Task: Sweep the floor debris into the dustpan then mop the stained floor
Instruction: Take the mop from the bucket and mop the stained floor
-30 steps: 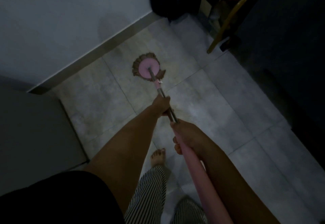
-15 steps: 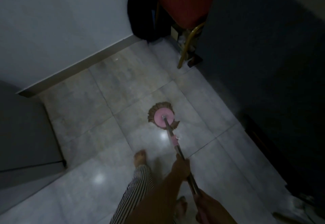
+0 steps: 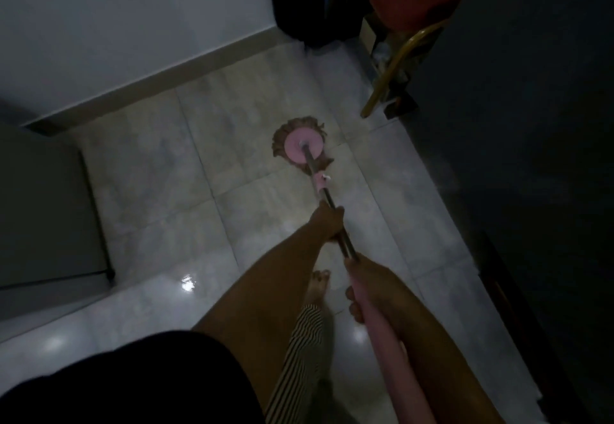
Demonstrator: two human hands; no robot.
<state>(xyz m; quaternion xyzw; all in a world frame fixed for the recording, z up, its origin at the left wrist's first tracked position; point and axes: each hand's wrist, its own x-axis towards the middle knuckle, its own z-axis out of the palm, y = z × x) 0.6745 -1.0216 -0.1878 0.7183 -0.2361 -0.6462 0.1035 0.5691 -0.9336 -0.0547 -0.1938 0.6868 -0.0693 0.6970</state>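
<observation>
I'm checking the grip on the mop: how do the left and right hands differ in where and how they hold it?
The left hand holds the bare metal part of the mop handle, nearer the mop head; the right hand holds the pink sleeve behind it. The left arm reaches further out; the right stays closer to the body. Both are closed around the handle.

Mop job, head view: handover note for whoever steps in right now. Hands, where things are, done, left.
Left hand: closed on the metal part of the mop handle, further down the pole.
Right hand: closed on the pink grip, nearer the body.
Mop head: flat on the tiled floor, short of the yellow leg of the red chair, clear of the wall skirting.
Done: mopping is under way; tiles near the bare foot shine with reflections, possibly wet.
Left: the rest of the floor. No dustpan, broom or debris in view, so the sweeping cannot be confirmed. Too dim to spot stains.
</observation>
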